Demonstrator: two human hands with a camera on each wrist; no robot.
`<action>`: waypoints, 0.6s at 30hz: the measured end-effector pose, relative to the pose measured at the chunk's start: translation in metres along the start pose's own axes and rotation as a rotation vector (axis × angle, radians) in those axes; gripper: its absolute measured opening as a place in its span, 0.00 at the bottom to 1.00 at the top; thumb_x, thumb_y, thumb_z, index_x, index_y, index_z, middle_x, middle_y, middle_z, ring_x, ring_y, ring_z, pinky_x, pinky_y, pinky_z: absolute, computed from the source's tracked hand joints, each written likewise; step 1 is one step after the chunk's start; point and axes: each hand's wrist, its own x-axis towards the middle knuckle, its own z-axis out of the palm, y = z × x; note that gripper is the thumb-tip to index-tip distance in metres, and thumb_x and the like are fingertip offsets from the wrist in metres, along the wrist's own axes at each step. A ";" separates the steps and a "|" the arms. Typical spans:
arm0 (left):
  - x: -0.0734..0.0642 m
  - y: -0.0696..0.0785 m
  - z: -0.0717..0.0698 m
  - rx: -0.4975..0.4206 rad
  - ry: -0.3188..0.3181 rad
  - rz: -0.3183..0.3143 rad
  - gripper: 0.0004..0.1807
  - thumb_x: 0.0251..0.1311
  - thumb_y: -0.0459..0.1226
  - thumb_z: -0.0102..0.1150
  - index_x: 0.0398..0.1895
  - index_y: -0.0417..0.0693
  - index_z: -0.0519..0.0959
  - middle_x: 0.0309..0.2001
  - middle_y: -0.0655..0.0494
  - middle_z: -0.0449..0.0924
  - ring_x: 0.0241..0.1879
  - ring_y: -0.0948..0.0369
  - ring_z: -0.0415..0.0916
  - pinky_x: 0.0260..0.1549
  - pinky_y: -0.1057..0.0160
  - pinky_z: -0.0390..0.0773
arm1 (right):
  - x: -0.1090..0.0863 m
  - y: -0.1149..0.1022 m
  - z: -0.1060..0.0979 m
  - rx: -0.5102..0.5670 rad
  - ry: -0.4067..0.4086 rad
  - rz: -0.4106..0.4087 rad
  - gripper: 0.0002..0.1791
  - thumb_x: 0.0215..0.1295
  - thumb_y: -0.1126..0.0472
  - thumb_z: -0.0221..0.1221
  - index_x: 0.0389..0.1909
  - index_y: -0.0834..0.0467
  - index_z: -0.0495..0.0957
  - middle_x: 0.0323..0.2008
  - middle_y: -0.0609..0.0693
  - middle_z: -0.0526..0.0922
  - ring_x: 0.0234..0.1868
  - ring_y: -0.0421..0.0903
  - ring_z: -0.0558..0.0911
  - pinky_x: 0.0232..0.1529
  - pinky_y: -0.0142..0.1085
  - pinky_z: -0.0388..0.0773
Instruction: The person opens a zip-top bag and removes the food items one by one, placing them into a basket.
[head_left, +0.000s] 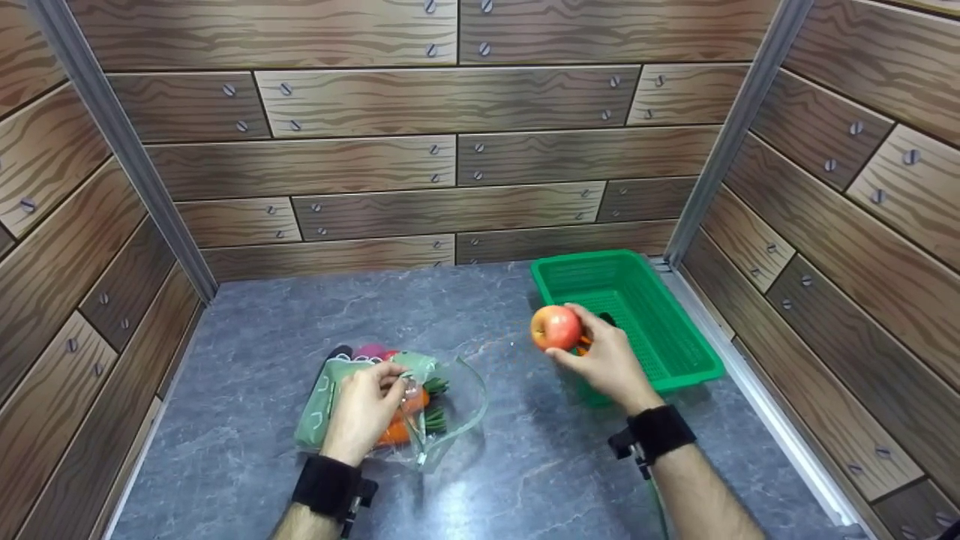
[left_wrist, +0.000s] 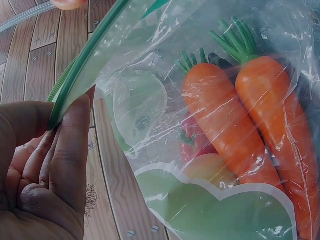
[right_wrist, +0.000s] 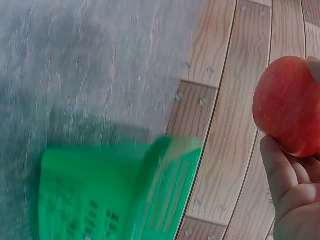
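My right hand (head_left: 607, 364) grips a red and yellow apple (head_left: 556, 328) between thumb and fingers, beside the near left side of the green basket (head_left: 679, 319). In the right wrist view the apple (right_wrist: 287, 105) sits at the fingertips, above the basket (right_wrist: 100, 175). On the left, my left hand (head_left: 367, 405) pinches the green zip edge (left_wrist: 82, 65) of a clear plastic bag with green print (head_left: 311, 427). Two orange carrots (left_wrist: 220, 115) with green tops show through the bag (left_wrist: 215, 212), next to a red thing (left_wrist: 195, 140) and a yellowish round thing (left_wrist: 210, 167).
A dark thing (head_left: 342, 352) and a purple thing (head_left: 370, 350) show at the bag's far side. Inside the basket, a small dark thing (head_left: 607, 319) is partly hidden by my right hand. Wood-patterned walls (head_left: 450, 161) enclose the grey marbled table (head_left: 247, 337) at the back and sides.
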 end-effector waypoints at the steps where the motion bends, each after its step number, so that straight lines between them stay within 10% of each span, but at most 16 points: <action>1: 0.000 0.000 0.000 -0.001 0.000 0.001 0.08 0.78 0.29 0.70 0.53 0.41 0.95 0.43 0.48 1.00 0.40 0.57 0.97 0.33 0.68 0.87 | 0.000 0.003 -0.003 -0.010 0.009 0.005 0.46 0.65 0.63 0.87 0.82 0.65 0.78 0.70 0.66 0.91 0.69 0.61 0.93 0.68 0.47 0.92; 18: -0.001 0.000 0.001 -0.040 -0.019 -0.038 0.09 0.80 0.29 0.69 0.55 0.41 0.94 0.43 0.48 1.00 0.40 0.56 0.97 0.28 0.69 0.84 | -0.009 0.039 -0.046 -0.111 0.014 0.138 0.48 0.75 0.55 0.82 0.88 0.64 0.70 0.73 0.73 0.86 0.69 0.67 0.91 0.66 0.58 0.92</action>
